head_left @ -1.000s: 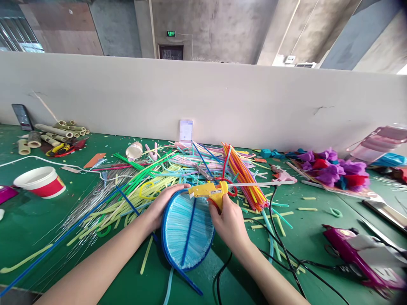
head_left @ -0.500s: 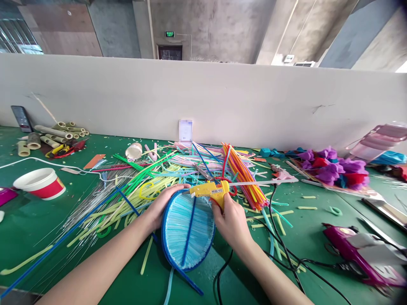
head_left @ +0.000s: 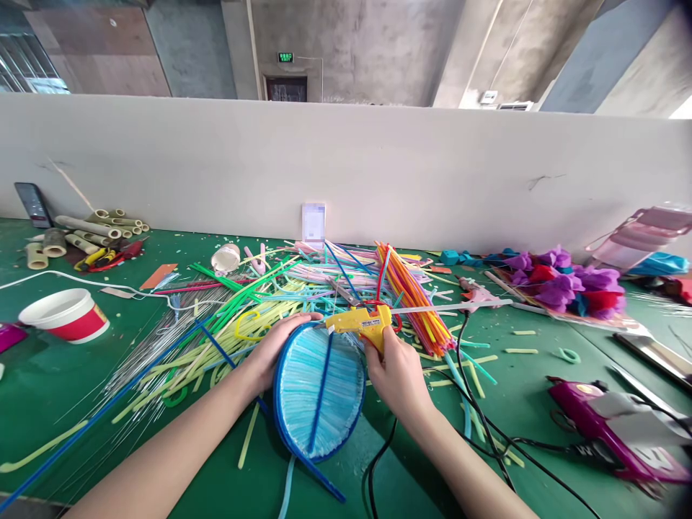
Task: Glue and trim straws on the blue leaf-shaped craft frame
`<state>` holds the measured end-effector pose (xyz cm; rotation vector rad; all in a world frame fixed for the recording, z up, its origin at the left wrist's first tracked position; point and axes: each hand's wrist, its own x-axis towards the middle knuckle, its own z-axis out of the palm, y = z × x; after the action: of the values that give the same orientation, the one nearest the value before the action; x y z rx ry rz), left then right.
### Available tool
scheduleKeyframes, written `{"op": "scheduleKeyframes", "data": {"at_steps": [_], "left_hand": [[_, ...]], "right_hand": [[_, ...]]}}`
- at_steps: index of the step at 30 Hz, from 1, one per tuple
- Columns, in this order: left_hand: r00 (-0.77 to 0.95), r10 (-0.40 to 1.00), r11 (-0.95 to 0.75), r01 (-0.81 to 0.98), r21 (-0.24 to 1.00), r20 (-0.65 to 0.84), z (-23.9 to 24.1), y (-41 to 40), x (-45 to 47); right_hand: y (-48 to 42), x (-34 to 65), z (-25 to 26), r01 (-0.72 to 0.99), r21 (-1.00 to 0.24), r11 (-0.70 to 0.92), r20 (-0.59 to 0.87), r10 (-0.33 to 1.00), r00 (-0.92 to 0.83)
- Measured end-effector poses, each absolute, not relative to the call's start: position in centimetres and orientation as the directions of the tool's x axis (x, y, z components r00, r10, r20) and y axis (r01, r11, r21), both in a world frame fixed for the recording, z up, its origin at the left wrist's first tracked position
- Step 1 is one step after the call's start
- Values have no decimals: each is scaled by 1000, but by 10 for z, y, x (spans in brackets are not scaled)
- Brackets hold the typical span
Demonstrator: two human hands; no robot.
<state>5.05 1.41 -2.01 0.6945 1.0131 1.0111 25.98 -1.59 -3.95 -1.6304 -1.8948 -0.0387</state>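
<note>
A leaf-shaped piece [head_left: 318, 393] of light blue strands with a dark blue rim and midrib lies on the green table [head_left: 54, 389] in front of me. My left hand [head_left: 273, 346] grips its upper left rim, fingers curled over the edge. My right hand [head_left: 397, 375] is closed on a yellow glue gun [head_left: 360, 322], whose nozzle touches the top of the leaf's rim. The gun's black cord runs down toward me.
A heap of coloured pipe-cleaner sticks [head_left: 303, 288] and thin wires lies behind the leaf. A red-and-white cup [head_left: 65, 315] stands left, bamboo tubes [head_left: 91, 227] far left. Purple and red flowers [head_left: 567, 285] and a magenta glue gun [head_left: 605, 425] are to the right. A grey partition wall [head_left: 378, 166] backs the table.
The glue gun's nozzle has crept slightly right along the top of the leaf's rim. Both hands keep their grips.
</note>
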Motion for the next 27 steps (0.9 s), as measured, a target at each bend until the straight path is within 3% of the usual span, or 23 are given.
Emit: {"op": "scheduleKeyframes", "data": {"at_steps": [10,18,22,27], "left_hand": [[179,926,375,-335,864,-333,-21,15,50],[194,917,397,-343,851,-349,-19,14,51],[193,917,396,-350,849,-348,-18,14,52],[179,930,365,-322,874,-322,-19,13,52]], "right_hand": [[-18,263,-32,928,-336,162,394,919,-18],[-20,261,-25,926,-376,19,351,928,123],[-19,261,-28,902,-428,59,385,915,123],[-19,263,-35,903,-395,167,447,894,30]]}}
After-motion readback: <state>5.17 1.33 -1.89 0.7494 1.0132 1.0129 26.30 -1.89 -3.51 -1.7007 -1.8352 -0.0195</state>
